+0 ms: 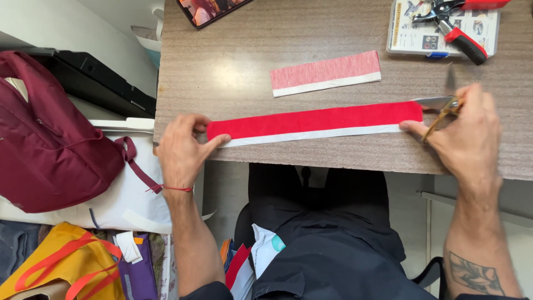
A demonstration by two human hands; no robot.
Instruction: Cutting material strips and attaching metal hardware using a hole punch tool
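— How far along is the cutting?
— One pale red strip (pixel 326 73) lies cut higher up the table (pixel 233 55). The left hand (pixel 180 150) pins the long red strip (pixel 313 124) near the edge; the right hand (pixel 466 136) grips scissors (pixel 441 104) at its uncut end.

1. There is a single view, from a camera worn on the person's head, so no second view shares any part of the scene.
2. It looks steeply down, almost straight onto the wooden desk (pixel 239 61), whose near edge runs across the middle of the frame.
3. It faces forward from the seated body: both forearms enter from the bottom edge, and the lap fills the lower centre.
4. It sits close, at arm's reach: the left hand (pixel 180 150) and right hand (pixel 466 136) appear large.
5. On the left it takes in the floor beside the desk, with a maroon backpack (pixel 50 139).
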